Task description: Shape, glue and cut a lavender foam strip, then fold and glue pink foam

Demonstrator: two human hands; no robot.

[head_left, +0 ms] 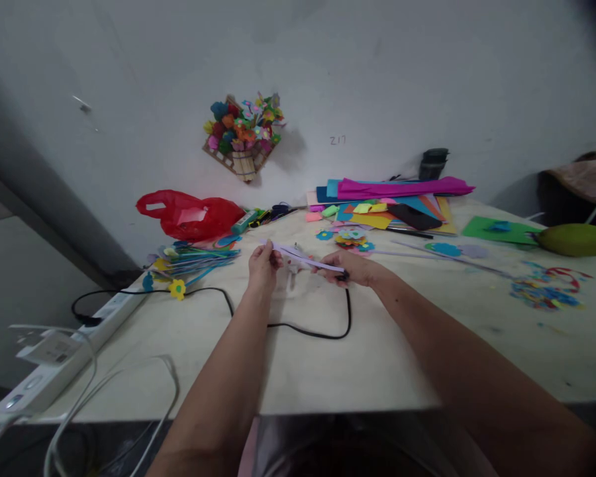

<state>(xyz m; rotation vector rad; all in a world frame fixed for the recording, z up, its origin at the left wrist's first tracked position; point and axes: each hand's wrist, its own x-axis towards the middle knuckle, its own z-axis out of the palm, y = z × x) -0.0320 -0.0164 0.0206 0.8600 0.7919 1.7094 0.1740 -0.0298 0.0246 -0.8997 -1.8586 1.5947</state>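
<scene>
Over the table, my left hand [265,266] pinches one end of a narrow lavender strip [300,257]. The strip runs slantwise to my right hand [350,267], and its other end lies across those fingers. My right hand is closed around a black-handled tool [344,275] that looks like scissors; most of it is hidden by the fingers and strip. Beyond and between the hands sits a pale, partly see-through object [292,275], too blurred to name. A black cord [322,336] loops in front and passes out of sight near my right hand.
At left lie a red plastic bag [191,215], stemmed craft flowers [198,260] and a white power strip [44,381]. Coloured sheets [402,192] and cut flower shapes [350,238] lie at the back. Paper scraps [546,288] and a green-yellow pouch-like object [576,239] are at right.
</scene>
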